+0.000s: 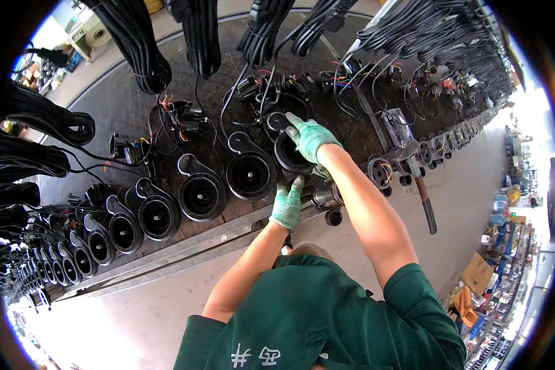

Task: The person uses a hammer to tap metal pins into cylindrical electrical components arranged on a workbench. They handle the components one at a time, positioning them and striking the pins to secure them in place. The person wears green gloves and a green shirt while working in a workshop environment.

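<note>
A black round housing (285, 152) with a small disc-shaped end lies near the bench's front edge. My gloved right hand (314, 142) spans its right side, with fingers reaching over the rim toward the disc end and the palm hiding part of the ring. Just in front of it, my gloved left hand (287, 206) points up at the bench edge, fingers apart, near the housing's lower rim; whether it touches is unclear. Left of both hands lies a matching housing (251, 175) with a metal shaft at its centre.
More black housings (202, 196) line the front edge leftward. Wired black parts (188, 117) lie behind them, with bundled black cables (194, 43) beyond. To the right are a hammer (424, 200) with its handle past the edge, a metal block (396, 126), and a cup with wires (379, 172).
</note>
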The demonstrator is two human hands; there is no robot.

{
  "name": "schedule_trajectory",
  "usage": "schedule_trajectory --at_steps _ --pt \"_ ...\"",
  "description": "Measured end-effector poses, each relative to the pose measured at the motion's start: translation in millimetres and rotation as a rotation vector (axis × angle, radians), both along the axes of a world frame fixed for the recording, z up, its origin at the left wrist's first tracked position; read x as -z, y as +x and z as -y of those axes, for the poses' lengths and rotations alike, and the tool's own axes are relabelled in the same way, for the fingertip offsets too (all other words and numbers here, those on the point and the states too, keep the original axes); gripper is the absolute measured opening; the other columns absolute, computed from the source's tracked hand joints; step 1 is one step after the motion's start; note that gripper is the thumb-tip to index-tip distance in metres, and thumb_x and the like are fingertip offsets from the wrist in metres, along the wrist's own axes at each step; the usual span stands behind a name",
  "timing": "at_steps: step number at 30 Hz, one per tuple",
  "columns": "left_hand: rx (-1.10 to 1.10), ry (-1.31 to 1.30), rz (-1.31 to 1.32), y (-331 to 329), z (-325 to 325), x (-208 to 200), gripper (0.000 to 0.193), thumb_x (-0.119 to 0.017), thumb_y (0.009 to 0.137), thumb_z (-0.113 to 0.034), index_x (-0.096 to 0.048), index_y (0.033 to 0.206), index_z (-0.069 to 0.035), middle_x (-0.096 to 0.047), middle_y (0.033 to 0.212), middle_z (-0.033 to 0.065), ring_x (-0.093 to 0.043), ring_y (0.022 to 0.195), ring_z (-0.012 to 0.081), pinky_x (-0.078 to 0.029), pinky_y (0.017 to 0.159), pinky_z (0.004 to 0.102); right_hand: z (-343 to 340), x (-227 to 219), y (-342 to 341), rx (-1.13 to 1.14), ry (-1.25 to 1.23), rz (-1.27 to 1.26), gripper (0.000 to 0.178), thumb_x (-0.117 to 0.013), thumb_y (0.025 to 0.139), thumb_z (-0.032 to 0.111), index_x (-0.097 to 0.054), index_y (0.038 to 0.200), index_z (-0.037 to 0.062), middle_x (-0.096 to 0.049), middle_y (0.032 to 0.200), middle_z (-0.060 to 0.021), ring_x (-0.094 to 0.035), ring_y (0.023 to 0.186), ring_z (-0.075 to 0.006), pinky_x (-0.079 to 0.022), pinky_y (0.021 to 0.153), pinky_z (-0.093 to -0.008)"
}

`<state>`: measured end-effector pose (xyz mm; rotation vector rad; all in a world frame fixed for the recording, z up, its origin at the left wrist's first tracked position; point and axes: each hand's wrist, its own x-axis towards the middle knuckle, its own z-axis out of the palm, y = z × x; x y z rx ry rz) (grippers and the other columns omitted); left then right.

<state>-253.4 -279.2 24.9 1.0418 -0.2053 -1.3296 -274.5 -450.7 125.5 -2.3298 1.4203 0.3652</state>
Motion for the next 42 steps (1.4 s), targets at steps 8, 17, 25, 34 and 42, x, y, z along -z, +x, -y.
schedule_trajectory --at_steps 8,17,25,34,42 --pt "-0.002 -0.091 -0.104 1 0 -19 0.041 -0.057 0.107 -0.025 -0.051 0.141 -0.002 -0.062 0.132 0.0080 -0.060 0.116 0.0179 -0.050 0.100 0.0345 16 51 -37 0.016 0.181 0.162 0.060 -0.047 0.107 0.027 -0.025 0.162 0.0335 -0.062 0.134 -0.0209 -0.062 0.120 -0.0379 -0.042 0.112 -0.0509" --pt "-0.097 -0.048 -0.007 -13 3 17 0.051 -0.059 0.105 -0.021 -0.035 0.150 -0.015 -0.063 0.129 0.0127 -0.068 0.110 0.0278 -0.060 0.088 0.0426 13 27 -33 -0.112 0.182 0.088 0.069 -0.054 0.103 0.024 -0.021 0.163 0.0123 -0.067 0.120 -0.0258 -0.064 0.114 -0.0398 -0.045 0.108 -0.0476" --pt "-0.229 0.075 0.317 -46 -39 -6 0.040 -0.058 0.103 -0.007 -0.049 0.142 -0.009 -0.067 0.118 0.0067 -0.068 0.098 0.0201 -0.059 0.082 0.0342 30 -86 -160 -0.183 0.119 0.603 0.051 -0.061 0.102 0.028 -0.048 0.149 0.0108 -0.065 0.133 -0.0210 -0.065 0.121 -0.0364 -0.051 0.102 -0.0426" --pt "0.318 -0.078 1.717 -88 16 -112 0.051 -0.078 0.081 -0.018 -0.065 0.130 -0.016 -0.044 0.154 0.0172 -0.040 0.142 0.0437 -0.039 0.115 0.0518 24 -51 -401 0.136 -0.321 0.364 0.037 -0.069 0.094 0.019 -0.056 0.126 0.0051 -0.064 0.120 -0.0232 -0.063 0.109 -0.0431 -0.050 0.094 -0.0503" --pt "0.963 -0.049 2.185 -88 50 -139 0.044 -0.077 0.080 -0.036 -0.071 0.120 -0.017 -0.046 0.154 0.0135 -0.030 0.150 0.0418 -0.026 0.121 0.0597 13 2 -433 0.327 -0.111 0.511 0.041 -0.076 0.088 0.019 -0.057 0.122 0.0050 -0.070 0.110 -0.0218 -0.067 0.098 -0.0432 -0.052 0.085 -0.0489"
